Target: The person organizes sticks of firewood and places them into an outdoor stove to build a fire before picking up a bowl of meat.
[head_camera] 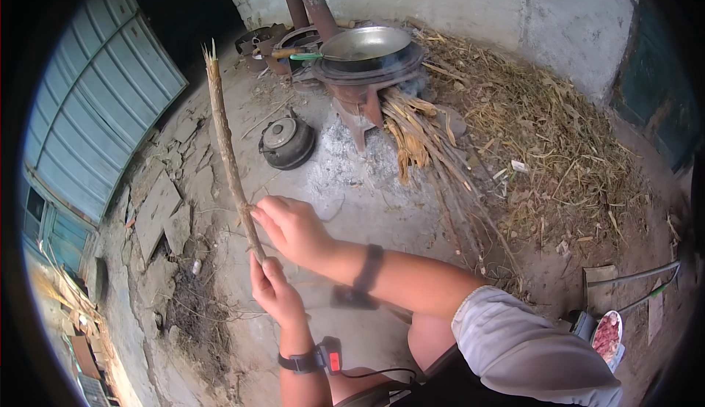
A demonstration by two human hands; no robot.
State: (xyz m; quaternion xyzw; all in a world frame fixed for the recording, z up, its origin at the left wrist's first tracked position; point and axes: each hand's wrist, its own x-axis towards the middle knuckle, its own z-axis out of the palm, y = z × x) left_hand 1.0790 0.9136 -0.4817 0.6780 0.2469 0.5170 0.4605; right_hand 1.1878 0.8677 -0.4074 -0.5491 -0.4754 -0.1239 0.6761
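Observation:
A long wooden stick [227, 148] with a splintered top end rises at a tilt in front of me. My left hand [277, 294] grips its lower end. Higher up, the fingertips of my right hand [292, 231] touch the stick's side at a small knot or twig stub; whether they pinch it is hard to tell. Beyond my hands, a blackened kettle [289, 143] sits on the ground. A metal wok [366, 43] rests on a rusty stove [358, 98], with sticks [424, 132] poking out of its mouth and light smoke beside it.
Straw and brushwood [551, 143] lie along the wall at the right. Broken slabs [157, 214] and dark debris lie at the left, near a blue metal door [104, 93]. A plate of raw meat [607, 335] is at the lower right. Stovepipes [319, 13] stand behind the wok.

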